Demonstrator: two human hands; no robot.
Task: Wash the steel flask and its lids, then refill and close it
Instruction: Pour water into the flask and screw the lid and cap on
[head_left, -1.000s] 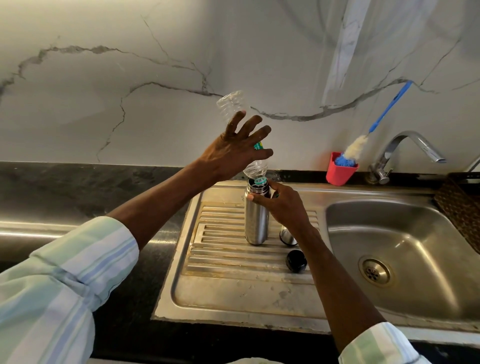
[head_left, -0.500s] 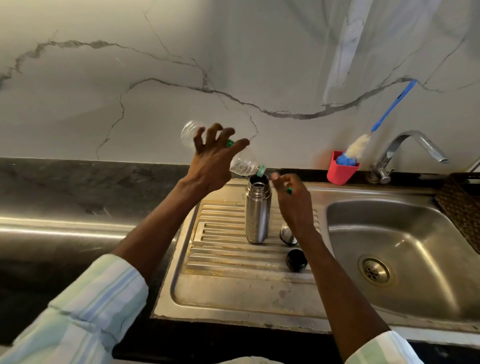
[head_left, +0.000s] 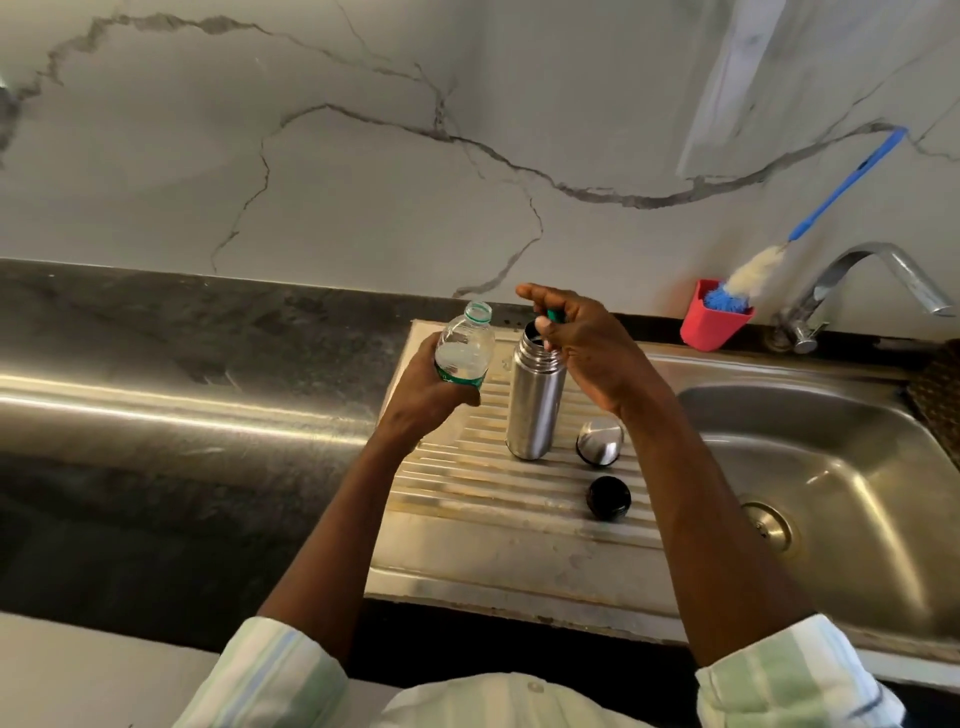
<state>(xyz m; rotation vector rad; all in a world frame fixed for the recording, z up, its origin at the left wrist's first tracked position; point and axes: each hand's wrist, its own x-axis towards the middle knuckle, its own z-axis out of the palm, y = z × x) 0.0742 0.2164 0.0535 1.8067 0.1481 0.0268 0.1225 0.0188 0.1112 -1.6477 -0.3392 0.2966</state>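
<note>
At the centre of the frame the steel flask (head_left: 535, 400) stands upright and uncapped on the ribbed draining board (head_left: 467, 499), nothing holding it. The left hand (head_left: 431, 400) has its grip wrapped round an open plastic bottle (head_left: 464, 348) just left of the flask; the right hand (head_left: 582, 343) pinches a small green cap (head_left: 555, 315) above the flask's mouth. Its steel lid (head_left: 599, 441) and black inner lid (head_left: 609, 498) lie lower right. Judged risks: a wrist brushing the unsupported flask could tip it on the ridges and spill the refill; the cap could drop inside.
</note>
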